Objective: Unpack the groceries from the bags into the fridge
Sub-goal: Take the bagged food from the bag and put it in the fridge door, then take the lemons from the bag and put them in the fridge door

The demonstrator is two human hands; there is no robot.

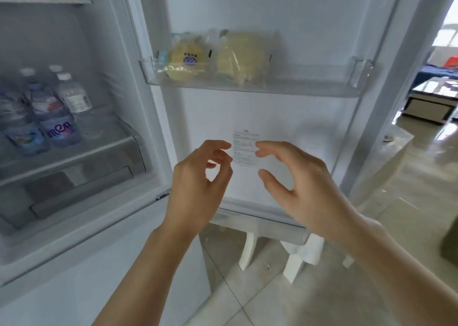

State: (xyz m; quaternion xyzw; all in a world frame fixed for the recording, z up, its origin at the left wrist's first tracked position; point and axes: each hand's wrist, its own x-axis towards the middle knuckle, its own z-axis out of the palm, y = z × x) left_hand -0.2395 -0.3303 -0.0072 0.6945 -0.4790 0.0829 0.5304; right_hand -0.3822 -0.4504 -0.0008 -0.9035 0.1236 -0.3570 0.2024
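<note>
The fridge stands open, its door swung out in front of me. A clear door bin holds two pale yellow packaged breads at its left end. Several water bottles stand on a glass shelf inside the fridge at left. My left hand and my right hand hang side by side below the bin, in front of a paper label on the door. Both have loosely curled fingers and hold nothing. No grocery bag is in view.
A drawer sits under the bottle shelf. An upper shelf carries reddish food at top left. White stool legs show on the tiled floor below the door. A room with furniture opens at right.
</note>
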